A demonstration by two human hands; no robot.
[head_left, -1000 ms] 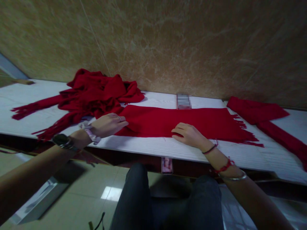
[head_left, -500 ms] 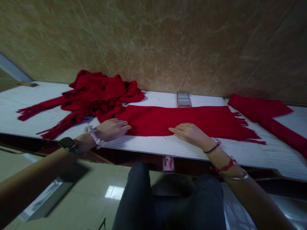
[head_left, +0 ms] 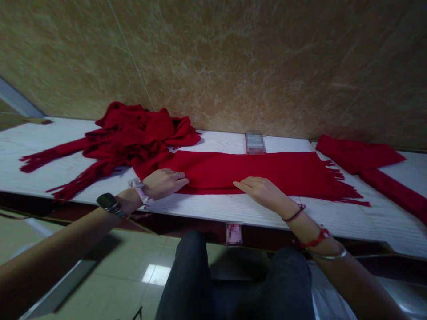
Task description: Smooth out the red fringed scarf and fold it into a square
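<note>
A red scarf (head_left: 290, 171) lies stretched sideways on the white table, its fringed end to the right. On its near edge, my left hand (head_left: 167, 183) is closed with the fingers pressed together on the cloth. Farther right along that edge, my right hand (head_left: 262, 190) pinches the scarf between thumb and fingers. The undersides of both hands are hidden. To the left, the flat part runs up to a crumpled heap of red scarves (head_left: 140, 129) with fringes hanging left; where one ends and the other begins I cannot tell.
Another folded red scarf (head_left: 363, 153) lies at the right of the white table (head_left: 207, 209). A small blurred item (head_left: 255, 143) rests behind the flat scarf, against the marbled wall (head_left: 216, 66). Another blurred item (head_left: 234, 233) shows at the table's front. My knees are below the edge.
My left hand has slid a little to the right along the scarf's near edge. The right hand has hardly moved, and the whole view has shifted slightly.
</note>
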